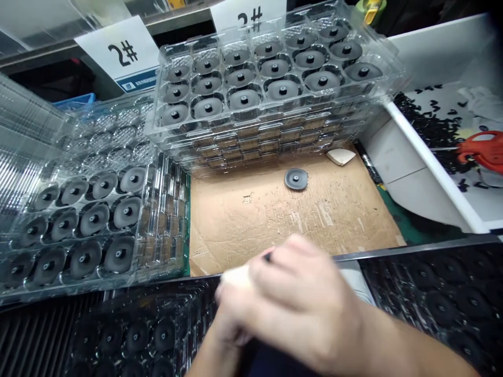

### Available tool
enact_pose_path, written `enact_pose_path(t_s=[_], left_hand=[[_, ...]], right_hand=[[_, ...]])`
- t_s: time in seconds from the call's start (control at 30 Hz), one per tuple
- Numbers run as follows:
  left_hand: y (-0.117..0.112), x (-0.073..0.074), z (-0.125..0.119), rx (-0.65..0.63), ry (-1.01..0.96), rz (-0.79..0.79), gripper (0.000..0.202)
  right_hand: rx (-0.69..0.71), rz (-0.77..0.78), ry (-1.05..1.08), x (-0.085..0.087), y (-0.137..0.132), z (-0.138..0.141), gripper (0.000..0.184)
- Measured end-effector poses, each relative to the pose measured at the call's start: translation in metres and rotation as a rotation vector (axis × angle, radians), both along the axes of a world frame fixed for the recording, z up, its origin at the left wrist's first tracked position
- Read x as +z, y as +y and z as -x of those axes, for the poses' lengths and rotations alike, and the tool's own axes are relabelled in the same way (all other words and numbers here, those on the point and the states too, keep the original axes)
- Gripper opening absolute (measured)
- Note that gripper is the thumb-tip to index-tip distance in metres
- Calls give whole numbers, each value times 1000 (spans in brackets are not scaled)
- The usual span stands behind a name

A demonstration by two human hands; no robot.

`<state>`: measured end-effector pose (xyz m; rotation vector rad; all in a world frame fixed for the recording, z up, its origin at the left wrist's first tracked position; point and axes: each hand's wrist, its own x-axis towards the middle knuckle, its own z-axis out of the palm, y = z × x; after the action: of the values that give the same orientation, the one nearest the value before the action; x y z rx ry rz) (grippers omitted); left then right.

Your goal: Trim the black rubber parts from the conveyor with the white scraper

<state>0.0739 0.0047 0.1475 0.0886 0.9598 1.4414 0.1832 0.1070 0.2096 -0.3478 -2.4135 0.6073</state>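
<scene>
— Where were the hands?

— Together above the near edge of a cardboard sheet (251,230). The right hand (302,298) lay over the left hand (231,314), and both were blurred by motion. The right fingers (291,262) were curled inward, nearly closed.

— Had they hold of anything?

— A pale piece (236,276) showed between the hands, with a small dark tip (268,256) beside the right fingers. It looked held, but the blur hid the grip, so I couldn't tell how far the left fingers were open or exactly what they gripped.

— And around them?

— A dark disc with a central stud (296,179) lay on the cardboard, well apart from the clear blister trays (173,52). The trays seemed stacked on both sides to keep the cardboard within reach as a working patch. Each disc in them sat in its own pocket, probably so that none touched another. A pale wedge (341,156) lay at the foot of the stack.
</scene>
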Motion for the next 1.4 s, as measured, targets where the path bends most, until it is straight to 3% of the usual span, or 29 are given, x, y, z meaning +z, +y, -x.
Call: enact_pose_path(t_s=[0.1,0.2,0.3,0.4,0.5,0.63,0.83,1.0,1.1,1.17,1.27,1.4], left_hand=[[3,4,-2,-13,0,-45,48],[5,8,0,6,-68,-106,57],[2,9,3,32,-125,-138,54],[0,5,5,36,-135,-181,55],[1,5,4,15,-133,-152,54],[4,12,3,6,-90,-79,52],[5,15,-3,30,-116,-119,51],[4,16,-4,32,-107,-107,50],[5,19,-3,13,-89,-98,50],[6,19,-2,6,-86,-97,50],[7,13,-5,21,-64,-103,51],[5,5,-9,45,-21,-49,60]], right_hand=[[46,102,82,-4,10,-4,32],[-202,359,-59,-26,25,-22,25],[-340,564,-214,-65,24,-42,24],[-265,643,-319,-103,0,-49,24],[-217,654,-351,-120,-20,-46,21],[-303,671,-321,-106,-14,-47,25],[-385,747,-192,-74,0,-54,27],[-433,881,-86,-77,-7,-50,25],[-468,887,-51,-78,-7,-52,25],[-504,857,-6,-69,-7,-53,23],[-540,767,92,-43,-10,-49,21],[-334,428,177,-13,-19,-25,28]])
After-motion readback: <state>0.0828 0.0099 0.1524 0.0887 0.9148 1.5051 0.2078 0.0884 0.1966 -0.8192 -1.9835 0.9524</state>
